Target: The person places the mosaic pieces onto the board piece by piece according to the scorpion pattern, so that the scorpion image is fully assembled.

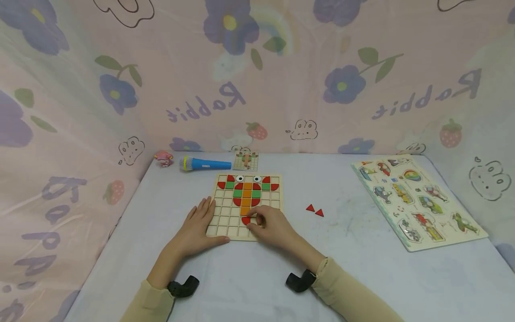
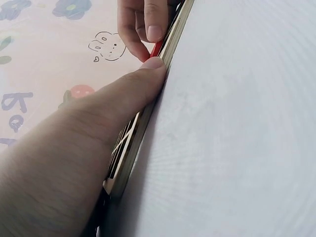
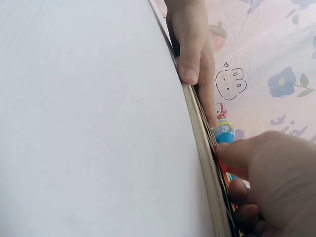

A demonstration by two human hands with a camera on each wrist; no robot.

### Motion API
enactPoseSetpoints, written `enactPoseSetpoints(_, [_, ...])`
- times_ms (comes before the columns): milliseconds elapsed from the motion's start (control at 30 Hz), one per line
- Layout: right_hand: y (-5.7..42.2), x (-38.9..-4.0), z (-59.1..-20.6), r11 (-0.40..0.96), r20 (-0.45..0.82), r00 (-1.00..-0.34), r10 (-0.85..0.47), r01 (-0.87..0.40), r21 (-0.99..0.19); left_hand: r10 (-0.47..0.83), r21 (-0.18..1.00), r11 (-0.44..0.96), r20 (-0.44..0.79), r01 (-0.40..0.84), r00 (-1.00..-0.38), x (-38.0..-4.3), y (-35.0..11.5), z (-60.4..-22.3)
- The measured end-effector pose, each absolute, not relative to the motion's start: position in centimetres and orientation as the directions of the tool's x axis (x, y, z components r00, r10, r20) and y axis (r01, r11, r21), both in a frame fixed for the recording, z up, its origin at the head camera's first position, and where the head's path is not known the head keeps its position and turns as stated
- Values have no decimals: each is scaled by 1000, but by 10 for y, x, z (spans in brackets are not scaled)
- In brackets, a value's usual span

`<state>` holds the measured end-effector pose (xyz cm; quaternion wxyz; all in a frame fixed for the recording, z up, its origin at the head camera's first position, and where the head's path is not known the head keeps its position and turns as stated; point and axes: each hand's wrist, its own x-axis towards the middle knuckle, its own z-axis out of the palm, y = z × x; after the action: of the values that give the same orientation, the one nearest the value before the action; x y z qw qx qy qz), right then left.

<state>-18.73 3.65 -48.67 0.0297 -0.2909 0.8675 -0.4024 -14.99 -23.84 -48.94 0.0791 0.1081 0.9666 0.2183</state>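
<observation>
A square wooden grid board (image 1: 225, 226) lies on the table, with red, green and orange pieces and two eye discs forming a figure. My left hand (image 1: 196, 222) rests along the board's left side, fingers spread straight and thumb on the front edge; that thumb (image 2: 133, 89) shows large in the left wrist view. Over the lower middle of the board, my right hand (image 1: 275, 227) pinches a red rounded piece (image 1: 246, 220) with thumb and forefinger, just below the orange column (image 1: 246, 199). Its outline is partly covered by the fingers.
Two red triangles (image 1: 314, 210) lie right of the board. Behind it are a pattern card (image 1: 246, 161), a blue toy microphone (image 1: 209, 164) and a small pink figure (image 1: 163, 158). A picture puzzle board (image 1: 420, 201) lies at the far right. Patterned cloth surrounds the table.
</observation>
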Motion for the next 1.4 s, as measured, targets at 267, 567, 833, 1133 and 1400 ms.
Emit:
enactPoseSetpoints(267, [32, -187, -487, 550, 194, -848, -493, -477, -685, 245, 446, 878, -100, 176, -964, -151, -238, -489])
enactPoseSetpoints(567, [26, -186, -487, 575, 177, -867, -466, -449, -683, 247, 458, 872, -105, 173, -963, -149, -239, -489])
enactPoseSetpoints(833, [25, -184, -481, 568, 176, -873, -455, -437, -698, 247, 450, 875, -98, 178, -964, -151, -239, -491])
enactPoseSetpoints(1133, [32, -188, -468, 550, 13, -879, -477, -310, -775, 244, 452, 875, -103, 174, -964, -151, -240, -489])
enactPoseSetpoints(1400, [87, -211, -447, 561, 74, -906, -416, -320, -764, 246, 459, 872, -111, 170, -963, -150, -238, -490])
